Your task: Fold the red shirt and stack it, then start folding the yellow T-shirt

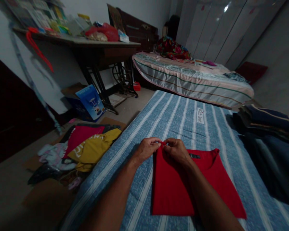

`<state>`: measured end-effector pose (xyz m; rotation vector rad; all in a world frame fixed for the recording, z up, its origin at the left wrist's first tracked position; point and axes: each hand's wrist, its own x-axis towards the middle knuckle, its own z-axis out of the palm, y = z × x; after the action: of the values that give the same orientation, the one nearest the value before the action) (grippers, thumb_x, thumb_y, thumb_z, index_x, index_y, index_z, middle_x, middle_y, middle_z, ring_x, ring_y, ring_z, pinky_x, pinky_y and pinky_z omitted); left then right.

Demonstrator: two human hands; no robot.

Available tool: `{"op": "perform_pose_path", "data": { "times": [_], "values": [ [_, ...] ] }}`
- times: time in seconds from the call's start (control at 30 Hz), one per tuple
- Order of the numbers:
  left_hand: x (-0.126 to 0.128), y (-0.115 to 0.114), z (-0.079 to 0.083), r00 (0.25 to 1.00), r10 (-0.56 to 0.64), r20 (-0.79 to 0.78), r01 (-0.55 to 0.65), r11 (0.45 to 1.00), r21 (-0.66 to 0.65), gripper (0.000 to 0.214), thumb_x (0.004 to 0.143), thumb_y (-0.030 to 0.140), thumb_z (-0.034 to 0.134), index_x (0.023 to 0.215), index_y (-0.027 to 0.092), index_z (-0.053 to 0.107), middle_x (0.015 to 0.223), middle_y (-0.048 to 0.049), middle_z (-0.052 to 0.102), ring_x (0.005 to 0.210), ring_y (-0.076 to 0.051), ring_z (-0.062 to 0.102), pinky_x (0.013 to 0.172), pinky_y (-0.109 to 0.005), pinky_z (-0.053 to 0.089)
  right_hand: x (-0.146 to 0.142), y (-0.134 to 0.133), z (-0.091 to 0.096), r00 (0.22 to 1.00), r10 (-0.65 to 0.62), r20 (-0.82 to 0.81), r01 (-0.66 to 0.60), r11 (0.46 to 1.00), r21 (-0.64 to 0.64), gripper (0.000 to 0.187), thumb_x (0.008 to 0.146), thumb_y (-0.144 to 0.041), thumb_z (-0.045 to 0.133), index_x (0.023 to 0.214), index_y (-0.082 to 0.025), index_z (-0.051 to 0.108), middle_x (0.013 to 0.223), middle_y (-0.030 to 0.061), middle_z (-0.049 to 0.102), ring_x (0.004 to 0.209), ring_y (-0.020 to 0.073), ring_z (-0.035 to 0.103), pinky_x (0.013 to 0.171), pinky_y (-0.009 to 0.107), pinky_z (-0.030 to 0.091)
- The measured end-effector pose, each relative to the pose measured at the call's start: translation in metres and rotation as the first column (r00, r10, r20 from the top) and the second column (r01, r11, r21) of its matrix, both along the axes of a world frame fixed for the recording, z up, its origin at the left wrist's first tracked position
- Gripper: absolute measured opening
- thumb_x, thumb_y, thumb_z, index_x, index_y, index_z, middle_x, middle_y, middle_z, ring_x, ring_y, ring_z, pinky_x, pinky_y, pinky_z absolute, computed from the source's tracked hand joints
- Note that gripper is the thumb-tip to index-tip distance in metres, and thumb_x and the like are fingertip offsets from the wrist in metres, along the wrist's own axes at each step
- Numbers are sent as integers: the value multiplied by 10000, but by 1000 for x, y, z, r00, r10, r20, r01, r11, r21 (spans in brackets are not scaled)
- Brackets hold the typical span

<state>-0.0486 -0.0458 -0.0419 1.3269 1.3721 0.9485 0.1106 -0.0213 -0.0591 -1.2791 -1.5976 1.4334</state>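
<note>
A red shirt (174, 189) lies partly folded on the blue striped bed cover (175, 110), its neckline and dark label toward the far right. At its far left corner, my left hand (148, 148) pinches the cloth between thumb and fingers. Just beside it, my right hand (177, 149) grips the same edge, fingers bent and closed. A small bit of red fabric stands up between the two hands. My right forearm crosses over the shirt and hides part of it.
Stacked dark folded clothes (272, 125) rest along the bed's right side. Loose garments, including a yellow one (93, 149), lie on the floor at left. Beyond are a sewing-machine table (74, 40), a blue box (90, 102) and another bed (195, 77).
</note>
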Motion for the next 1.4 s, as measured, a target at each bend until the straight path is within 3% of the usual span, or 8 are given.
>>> {"op": "perform_pose_path", "data": {
  "times": [0.2,0.5,0.73,1.0,1.23,1.4],
  "values": [
    [-1,1,-5,1000,10,5,-10,1000,14,277,690,333,594,861,148,710,609,19,585,574,-114,505,540,-212,378,1,1,-5,999,25,-36,-26,1000,-9,225,675,-357,566,753,-155,627,464,-64,495,378,71,379,374,192,255],
    [-2,4,-13,996,1,92,-4,1000,27,227,665,285,636,841,152,689,697,3,641,661,-131,569,618,-229,427,1,-1,-16,998,-35,49,27,987,158,224,726,-327,507,800,-174,652,482,-59,488,418,85,404,410,193,270],
    [-1,3,-11,996,2,93,-5,1000,30,219,626,265,670,814,153,674,674,24,610,646,-113,553,611,-215,419,0,-3,-17,983,-101,150,46,943,328,227,750,-316,508,836,-181,669,550,-39,528,489,101,444,480,208,318],
    [0,2,-11,998,-12,63,13,1000,-18,355,593,270,683,923,140,684,680,16,618,617,-119,556,599,-226,427,0,-4,-15,983,-100,154,44,943,331,232,794,-354,496,841,-201,664,574,-29,550,520,116,482,506,213,347],
    [3,1,-6,990,39,138,-37,999,-18,289,645,327,681,874,152,688,791,-19,687,739,-154,618,695,-253,469,-1,-1,-18,980,-97,175,32,940,341,215,791,-334,502,837,-202,665,574,-31,545,517,111,464,498,206,331],
    [4,2,-4,990,62,126,-62,998,-1,243,640,332,688,818,167,693,753,-6,682,724,-153,619,688,-245,466,-3,0,-20,975,-107,197,43,951,305,192,802,-319,503,821,-200,653,536,-46,522,490,105,449,484,202,324]
  ]
}}
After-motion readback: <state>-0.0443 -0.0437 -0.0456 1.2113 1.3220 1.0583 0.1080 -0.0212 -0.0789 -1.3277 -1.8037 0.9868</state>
